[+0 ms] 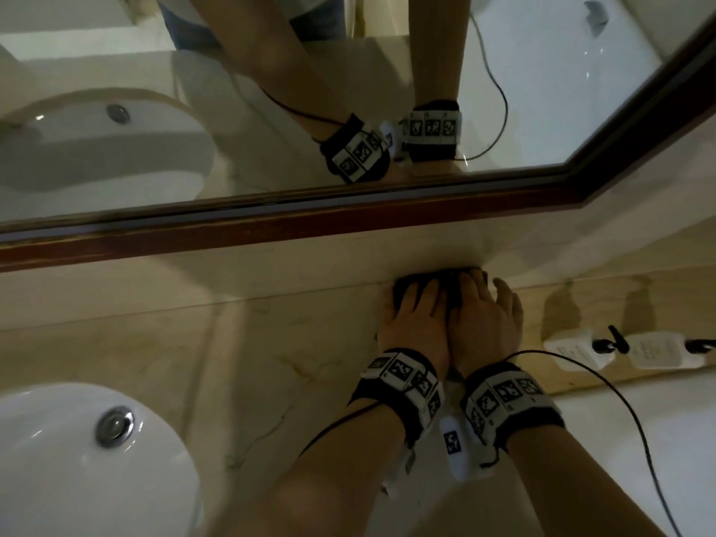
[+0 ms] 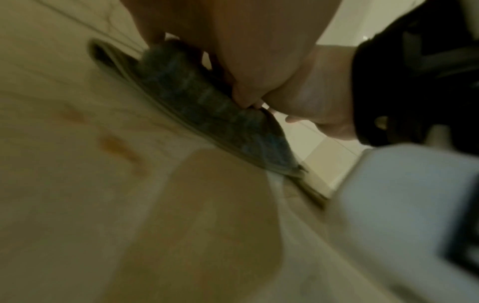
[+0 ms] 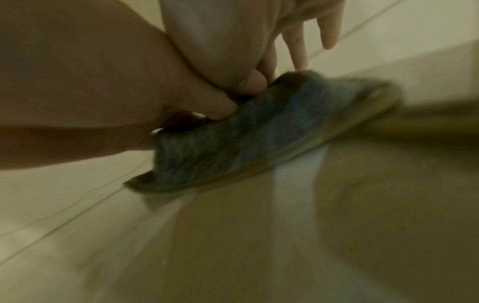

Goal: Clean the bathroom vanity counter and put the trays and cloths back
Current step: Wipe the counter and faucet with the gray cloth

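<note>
A dark blue-grey cloth (image 1: 445, 281) lies on the marble counter (image 1: 271, 343), right against the back wall under the mirror. My left hand (image 1: 412, 315) and right hand (image 1: 484, 315) lie side by side on it, palms down, fingers fairly straight, pressing it onto the counter. In the left wrist view the cloth (image 2: 207, 106) is squashed under my left hand (image 2: 233, 51). The right wrist view shows the cloth (image 3: 259, 131) bunched under both hands, with a thumb tip (image 3: 223, 108) pushed into its edge. Most of the cloth is hidden beneath the hands.
A wooden tray (image 1: 542, 304) sits on the counter to the right, holding two white pump bottles (image 1: 573, 350) (image 1: 654, 348). The white sink basin (image 1: 77, 478) is at the lower left. A wood-framed mirror (image 1: 348, 215) runs along the back. A black cable (image 1: 620, 401) trails from my right wrist.
</note>
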Tool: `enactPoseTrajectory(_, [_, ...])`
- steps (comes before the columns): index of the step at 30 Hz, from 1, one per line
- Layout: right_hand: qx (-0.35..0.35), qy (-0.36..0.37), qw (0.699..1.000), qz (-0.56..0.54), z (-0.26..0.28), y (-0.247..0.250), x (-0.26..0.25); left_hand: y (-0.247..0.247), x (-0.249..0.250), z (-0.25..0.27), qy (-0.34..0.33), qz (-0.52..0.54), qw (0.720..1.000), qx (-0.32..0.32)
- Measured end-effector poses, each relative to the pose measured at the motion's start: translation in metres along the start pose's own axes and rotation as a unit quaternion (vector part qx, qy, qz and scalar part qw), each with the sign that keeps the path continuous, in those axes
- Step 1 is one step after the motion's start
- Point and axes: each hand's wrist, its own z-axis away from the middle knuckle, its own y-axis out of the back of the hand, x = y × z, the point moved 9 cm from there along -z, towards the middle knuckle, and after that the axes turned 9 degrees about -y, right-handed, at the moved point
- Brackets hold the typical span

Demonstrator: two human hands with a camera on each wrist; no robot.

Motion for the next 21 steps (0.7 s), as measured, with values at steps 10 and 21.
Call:
enactPoseTrajectory(10, [-0.044,0.065,0.997,-0.014,0.027,-0.013,-0.055,0.008,-0.051,0.04,0.05,-0.002,0.999,0.022])
enactPoseTrajectory(21, [0.015,0.02,1.0,0.001,0.0,0.011,-0.015,0.007,-0.019,0.017,0.046,0.055,0.996,0.051])
